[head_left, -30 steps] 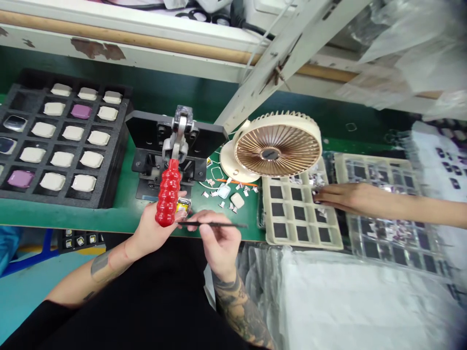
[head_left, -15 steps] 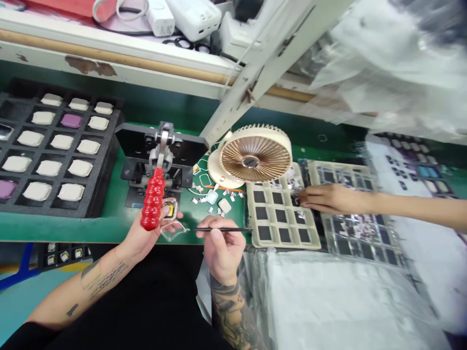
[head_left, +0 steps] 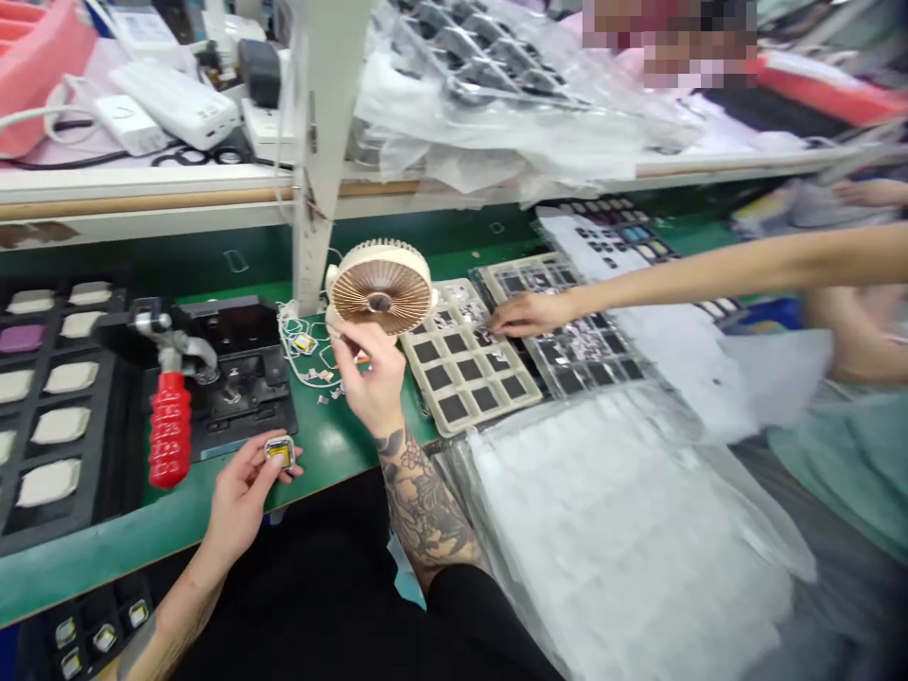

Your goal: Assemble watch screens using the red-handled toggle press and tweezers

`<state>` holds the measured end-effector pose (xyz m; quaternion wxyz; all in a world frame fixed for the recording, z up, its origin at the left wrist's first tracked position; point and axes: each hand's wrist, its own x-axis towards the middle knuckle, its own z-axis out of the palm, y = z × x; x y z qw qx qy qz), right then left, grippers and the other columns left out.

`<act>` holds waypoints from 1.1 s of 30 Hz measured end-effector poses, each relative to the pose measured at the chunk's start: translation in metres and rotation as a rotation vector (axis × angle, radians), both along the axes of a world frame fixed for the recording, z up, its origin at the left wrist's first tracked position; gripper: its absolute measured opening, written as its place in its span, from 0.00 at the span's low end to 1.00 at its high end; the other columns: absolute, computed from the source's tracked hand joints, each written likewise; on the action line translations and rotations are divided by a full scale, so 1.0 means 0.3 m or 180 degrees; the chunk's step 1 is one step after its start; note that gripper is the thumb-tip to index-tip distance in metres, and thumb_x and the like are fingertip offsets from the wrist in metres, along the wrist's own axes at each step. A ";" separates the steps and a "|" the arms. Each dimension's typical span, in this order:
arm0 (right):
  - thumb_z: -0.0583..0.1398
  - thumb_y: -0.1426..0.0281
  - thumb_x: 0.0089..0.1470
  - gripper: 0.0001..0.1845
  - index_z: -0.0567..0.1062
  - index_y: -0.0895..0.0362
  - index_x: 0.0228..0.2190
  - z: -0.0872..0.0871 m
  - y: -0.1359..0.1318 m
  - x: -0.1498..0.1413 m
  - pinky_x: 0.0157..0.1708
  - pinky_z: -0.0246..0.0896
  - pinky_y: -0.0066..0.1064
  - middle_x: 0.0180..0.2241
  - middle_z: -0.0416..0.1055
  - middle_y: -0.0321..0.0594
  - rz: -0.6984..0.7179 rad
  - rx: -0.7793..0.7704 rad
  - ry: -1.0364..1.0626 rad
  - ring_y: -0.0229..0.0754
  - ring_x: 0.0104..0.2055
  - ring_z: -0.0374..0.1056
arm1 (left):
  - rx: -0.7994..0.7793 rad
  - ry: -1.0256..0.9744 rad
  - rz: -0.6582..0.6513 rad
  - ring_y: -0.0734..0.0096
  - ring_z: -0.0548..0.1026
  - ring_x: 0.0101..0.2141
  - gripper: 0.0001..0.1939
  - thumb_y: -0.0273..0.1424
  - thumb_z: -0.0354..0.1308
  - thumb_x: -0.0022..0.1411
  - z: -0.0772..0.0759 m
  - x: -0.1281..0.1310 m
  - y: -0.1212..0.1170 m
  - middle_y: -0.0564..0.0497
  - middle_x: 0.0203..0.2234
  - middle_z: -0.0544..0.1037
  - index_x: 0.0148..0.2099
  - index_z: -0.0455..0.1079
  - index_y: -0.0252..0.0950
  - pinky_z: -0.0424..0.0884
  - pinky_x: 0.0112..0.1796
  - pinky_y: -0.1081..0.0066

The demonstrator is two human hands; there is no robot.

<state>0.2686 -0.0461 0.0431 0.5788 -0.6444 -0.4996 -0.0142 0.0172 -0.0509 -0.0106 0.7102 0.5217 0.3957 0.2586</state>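
Head view: a green workbench [head_left: 333,454] runs across the scene, with a foam tray [head_left: 117,416] at left, a press [head_left: 241,416] with a red handle [head_left: 169,430] beside it, and a fan [head_left: 381,287] farther right. The left hand [head_left: 237,501], near the bench edge, is curled and pinches a small square frame [head_left: 280,452] with a yellow centre. The right hand [head_left: 363,378] is raised by the fan, fingers drawn together; whether it holds anything cannot be told.
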 end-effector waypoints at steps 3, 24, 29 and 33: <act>0.61 0.69 0.73 0.12 0.83 0.50 0.51 -0.075 -0.197 -0.010 0.47 0.78 0.37 0.44 0.82 0.41 -0.0036 -0.0236 -0.0156 0.41 0.44 0.79 | 0.0072 0.0067 -0.0154 0.61 0.86 0.40 0.21 0.43 0.69 0.73 -0.009 -0.015 0.004 0.41 0.48 0.88 0.59 0.76 0.36 0.80 0.43 0.64; 0.59 0.62 0.74 0.23 0.75 0.55 0.64 -0.215 -0.466 -0.021 0.57 0.73 0.50 0.56 0.76 0.53 -0.0932 -0.1993 -0.0838 0.56 0.57 0.73 | -0.0393 -0.0426 -0.0657 0.61 0.86 0.34 0.22 0.47 0.70 0.70 0.003 0.179 0.045 0.38 0.43 0.89 0.52 0.75 0.34 0.79 0.36 0.65; 0.60 0.63 0.74 0.14 0.80 0.50 0.54 -0.044 -0.488 0.017 0.45 0.74 0.38 0.45 0.82 0.43 -0.0734 -0.1973 -0.0769 0.47 0.43 0.79 | -0.0337 -0.0441 -0.0793 0.60 0.86 0.35 0.19 0.45 0.69 0.72 -0.005 0.160 0.043 0.39 0.44 0.88 0.52 0.75 0.35 0.78 0.38 0.64; 0.60 0.64 0.72 0.13 0.82 0.51 0.51 0.108 -0.460 0.190 0.42 0.70 0.36 0.42 0.82 0.43 -0.0794 -0.2602 -0.1245 0.47 0.41 0.78 | -0.0374 -0.0515 -0.0913 0.59 0.86 0.39 0.16 0.43 0.67 0.74 -0.005 0.155 0.045 0.40 0.45 0.88 0.52 0.73 0.36 0.78 0.40 0.64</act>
